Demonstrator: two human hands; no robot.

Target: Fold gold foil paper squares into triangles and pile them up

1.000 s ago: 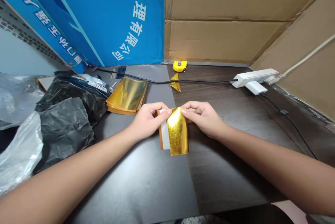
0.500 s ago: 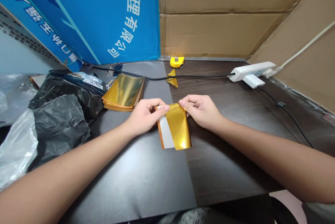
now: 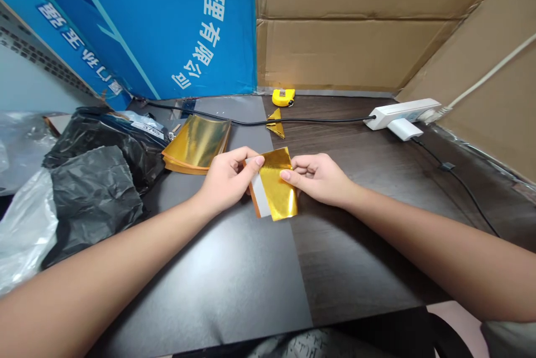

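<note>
A gold foil sheet (image 3: 278, 193), partly folded over so that a white strip with an orange edge shows at its left, is held above the table between both hands. My left hand (image 3: 230, 176) pinches its upper left part, thumb on top. My right hand (image 3: 316, 177) grips the right side with the thumb on the gold face. Behind my left hand lies a stack of gold sheets (image 3: 199, 143). A small folded gold piece (image 3: 275, 123) rests on the table beyond the held sheet, under a black cable.
Black and clear plastic bags (image 3: 94, 190) crowd the left side. At the back sits a yellow tape measure (image 3: 283, 97). A white power strip (image 3: 404, 115) lies at the right rear, its black cable (image 3: 326, 120) crossing the table. Cardboard panels (image 3: 355, 53) stand behind.
The held sheet has moved up and slightly left and is tilted more. My right thumb has shifted from its top corner down onto the gold face.
</note>
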